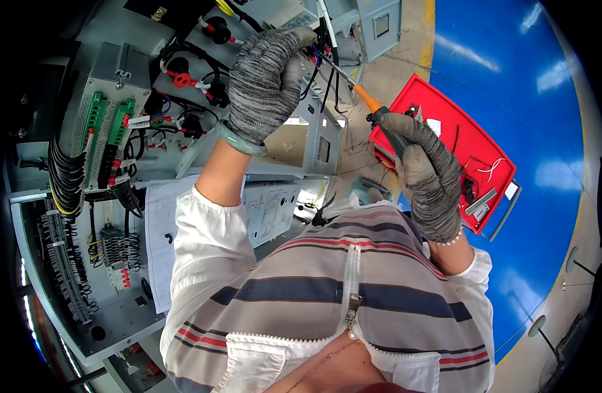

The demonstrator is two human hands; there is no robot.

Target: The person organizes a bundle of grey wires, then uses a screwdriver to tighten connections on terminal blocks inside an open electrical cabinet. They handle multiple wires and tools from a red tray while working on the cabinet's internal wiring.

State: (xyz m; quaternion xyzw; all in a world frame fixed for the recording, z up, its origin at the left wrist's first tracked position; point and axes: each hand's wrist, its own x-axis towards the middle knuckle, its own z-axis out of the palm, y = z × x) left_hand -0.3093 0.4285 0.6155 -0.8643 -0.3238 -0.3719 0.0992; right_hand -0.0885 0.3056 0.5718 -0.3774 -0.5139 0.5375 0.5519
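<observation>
Bright, even light fills the scene, and overhead lamps show as pale glare patches on the glossy blue floor (510,85). Shadows are soft and faint. Fisheye distortion bends straight edges toward the rim, where the corners go black. The centre is sharp; the rim is slightly blurred.

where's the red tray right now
In the head view the red tray lies on the blue floor at the person's right, just behind the gloved right hand holding the screwdriver.
</observation>
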